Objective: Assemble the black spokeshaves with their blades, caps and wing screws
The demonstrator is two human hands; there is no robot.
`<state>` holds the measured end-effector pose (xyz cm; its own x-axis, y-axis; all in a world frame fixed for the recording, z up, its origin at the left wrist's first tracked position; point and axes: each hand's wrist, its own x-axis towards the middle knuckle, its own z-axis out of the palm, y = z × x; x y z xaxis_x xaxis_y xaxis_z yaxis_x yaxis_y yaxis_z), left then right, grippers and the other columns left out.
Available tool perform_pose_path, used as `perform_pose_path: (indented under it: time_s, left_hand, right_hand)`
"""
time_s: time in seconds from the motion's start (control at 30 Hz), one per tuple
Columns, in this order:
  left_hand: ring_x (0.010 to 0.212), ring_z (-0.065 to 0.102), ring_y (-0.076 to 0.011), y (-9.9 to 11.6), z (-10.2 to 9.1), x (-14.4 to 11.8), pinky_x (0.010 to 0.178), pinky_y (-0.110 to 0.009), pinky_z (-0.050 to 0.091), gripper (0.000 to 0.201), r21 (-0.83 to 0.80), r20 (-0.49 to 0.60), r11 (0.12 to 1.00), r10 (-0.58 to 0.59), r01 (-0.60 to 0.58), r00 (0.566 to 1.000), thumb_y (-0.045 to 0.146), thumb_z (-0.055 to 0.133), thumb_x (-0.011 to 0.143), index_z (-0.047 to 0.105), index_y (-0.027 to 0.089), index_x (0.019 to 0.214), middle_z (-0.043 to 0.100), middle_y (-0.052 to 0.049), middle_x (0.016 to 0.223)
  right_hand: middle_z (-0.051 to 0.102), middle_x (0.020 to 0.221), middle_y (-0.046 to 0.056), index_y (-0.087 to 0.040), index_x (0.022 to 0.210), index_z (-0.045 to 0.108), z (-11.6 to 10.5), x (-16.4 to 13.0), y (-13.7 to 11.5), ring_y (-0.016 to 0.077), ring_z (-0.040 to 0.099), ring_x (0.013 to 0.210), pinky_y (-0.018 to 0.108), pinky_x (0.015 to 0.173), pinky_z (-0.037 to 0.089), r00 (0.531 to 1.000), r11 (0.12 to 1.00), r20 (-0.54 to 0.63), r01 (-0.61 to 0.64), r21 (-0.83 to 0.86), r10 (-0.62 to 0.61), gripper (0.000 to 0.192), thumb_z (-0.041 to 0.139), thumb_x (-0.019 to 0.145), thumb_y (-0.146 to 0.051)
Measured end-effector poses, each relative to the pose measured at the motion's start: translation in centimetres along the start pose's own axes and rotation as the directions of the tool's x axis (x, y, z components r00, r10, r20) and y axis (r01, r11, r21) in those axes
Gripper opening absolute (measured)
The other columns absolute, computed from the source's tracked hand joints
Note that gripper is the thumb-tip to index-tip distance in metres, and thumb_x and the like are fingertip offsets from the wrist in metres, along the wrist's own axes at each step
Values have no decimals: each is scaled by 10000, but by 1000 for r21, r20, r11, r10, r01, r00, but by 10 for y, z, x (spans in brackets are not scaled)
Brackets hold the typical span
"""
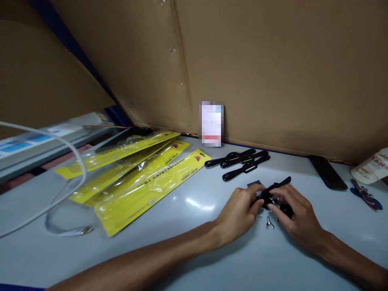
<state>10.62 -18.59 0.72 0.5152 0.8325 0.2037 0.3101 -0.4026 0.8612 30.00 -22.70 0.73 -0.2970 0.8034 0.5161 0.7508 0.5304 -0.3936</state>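
Note:
My left hand (241,210) is closed, thumb and fingers pinching one end of a long, flat black handle-shaped part (283,183). My right hand (301,214) is closed too, its fingertips at the middle of the same part, beside a small silvery piece (272,199). The part slants up to the right, just above the table; the fingers hide much of it. A silvery wing screw (269,223) lies on the table below the fingertips. Another black piece (285,209) shows beneath my right hand, partly covered. Behind my hands lie several similar black parts (238,173) with holes and slots.
Several yellow cards with clear plastic packaging (151,190) fan out at left, near a white cable (80,161). A phone-like lit screen (211,123) leans on the brown board (273,72). At right are a dark flat object (329,173), keys (365,196) and a white bottle (371,167).

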Motion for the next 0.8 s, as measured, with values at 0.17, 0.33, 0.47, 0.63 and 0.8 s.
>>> perform_pose_path:
  time_s: [0.17,0.33,0.47,0.63,0.8]
  left_hand:
    - [509,407,-109,1,0,1,580,-275,374,282,9,0,1000,-7,7,1000,150,524,860,665,139,1104,495,57,555]
    - [508,407,-109,2,-1,1,580,-274,373,291,0,6,1000,-12,12,1000,147,515,863,668,139,1109,502,53,559]
    - [500,385,-106,3,-1,0,579,-272,367,296,20,14,1000,-7,7,1000,141,518,859,670,145,1113,488,60,553]
    - [493,367,-107,4,-1,1,565,-269,352,286,38,13,999,-13,12,1000,139,521,857,668,145,1102,456,68,535]
    - [491,368,-108,3,0,1,560,-268,355,281,36,3,999,-22,22,1000,137,522,863,665,155,1104,445,73,531]
  right_hand:
    - [576,752,20,-188,953,619,1,-1,3,163,553,675,312,617,464,993,994,32,-110,-12,110,81,553,951,-235]
    - [611,975,79,-210,942,668,-2,1,0,195,600,882,334,708,501,998,998,20,66,6,-66,228,457,946,-125]
    - [611,821,37,-188,1100,611,1,0,1,173,595,711,319,637,501,996,996,18,-92,-22,92,206,594,921,-289]
    - [611,803,30,-193,931,609,3,0,1,166,592,717,308,654,481,997,998,43,-65,-26,66,96,530,962,-238]
    - [626,903,51,-190,1113,592,3,-1,1,179,601,791,321,706,491,999,999,16,-34,-38,34,165,524,962,-191]
